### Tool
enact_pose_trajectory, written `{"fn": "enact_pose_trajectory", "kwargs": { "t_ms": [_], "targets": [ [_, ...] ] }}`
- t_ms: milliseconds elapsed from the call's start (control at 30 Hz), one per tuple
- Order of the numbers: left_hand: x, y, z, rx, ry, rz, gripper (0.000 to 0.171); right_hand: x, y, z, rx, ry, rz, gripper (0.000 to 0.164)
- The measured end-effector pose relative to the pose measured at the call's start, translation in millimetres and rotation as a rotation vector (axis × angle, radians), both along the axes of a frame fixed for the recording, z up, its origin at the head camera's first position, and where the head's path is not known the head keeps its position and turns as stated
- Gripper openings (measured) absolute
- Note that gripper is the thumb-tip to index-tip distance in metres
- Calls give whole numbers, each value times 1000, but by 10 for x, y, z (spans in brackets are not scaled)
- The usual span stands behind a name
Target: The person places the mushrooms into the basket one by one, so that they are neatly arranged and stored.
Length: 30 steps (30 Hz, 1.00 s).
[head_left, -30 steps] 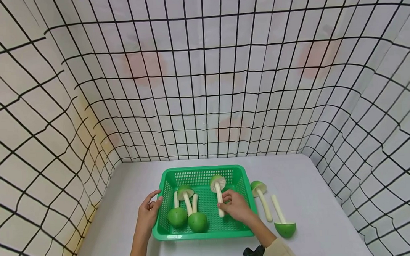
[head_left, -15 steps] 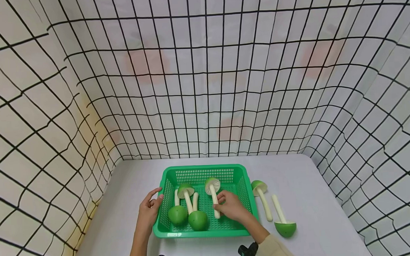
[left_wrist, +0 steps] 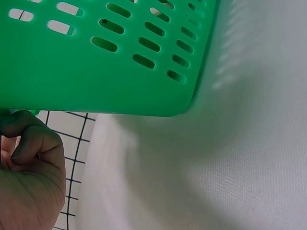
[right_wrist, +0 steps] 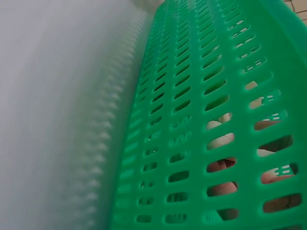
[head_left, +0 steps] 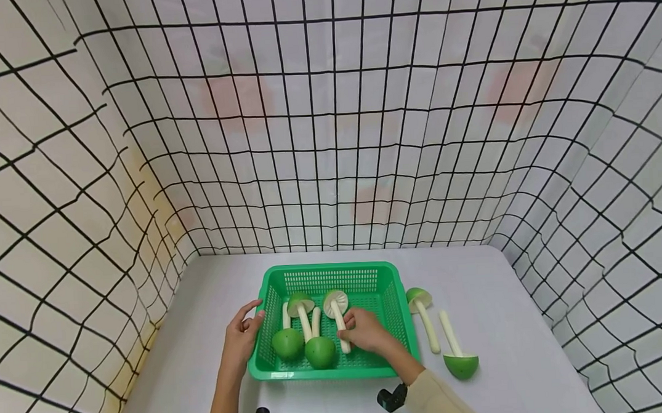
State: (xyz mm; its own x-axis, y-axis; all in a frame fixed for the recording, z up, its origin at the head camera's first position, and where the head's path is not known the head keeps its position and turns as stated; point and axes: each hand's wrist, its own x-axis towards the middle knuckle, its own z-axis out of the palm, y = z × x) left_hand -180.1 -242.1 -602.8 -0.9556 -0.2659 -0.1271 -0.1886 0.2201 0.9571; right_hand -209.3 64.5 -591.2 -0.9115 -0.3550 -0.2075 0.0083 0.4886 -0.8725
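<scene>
My right hand (head_left: 365, 332) pinches the pale stem of a toy mushroom (head_left: 335, 303) inside a green plastic basket (head_left: 333, 374). That mushroom lies slanted, its green cap toward the back and its white ribbed underside showing. Left of it are three similar mushrooms, two with round green caps (head_left: 320, 353) at the front. At the basket's left rim, my left hand (head_left: 241, 338) holds the edge between thumb and fingers. The left wrist view shows the curled fingers (left_wrist: 36, 143) by the rim. Through the slots in the right wrist view, parts of the right hand (right_wrist: 221, 189) appear.
Two more toy mushrooms lie on the white table right of the basket, one cap-back (head_left: 419, 298) and one cap-front (head_left: 461, 367). White walls with a black grid (head_left: 333, 138) enclose the table at the back and sides.
My right hand has moved left inside the basket with the mushroom, bringing it closer to the other mushrooms and lower. The left hand stays at the left rim.
</scene>
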Motion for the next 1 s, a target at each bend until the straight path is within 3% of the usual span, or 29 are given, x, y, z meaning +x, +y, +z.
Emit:
{"fn": "enact_pose_trajectory", "kwargs": {
  "t_ms": [367,1000],
  "targets": [
    [-7,6,5,-1,4,-3,38,-8,-40,-13,42,-19,44,33],
    [3,33,4,4,10,5,39,3,-89,-5,26,-68,111,26]
  ]
}}
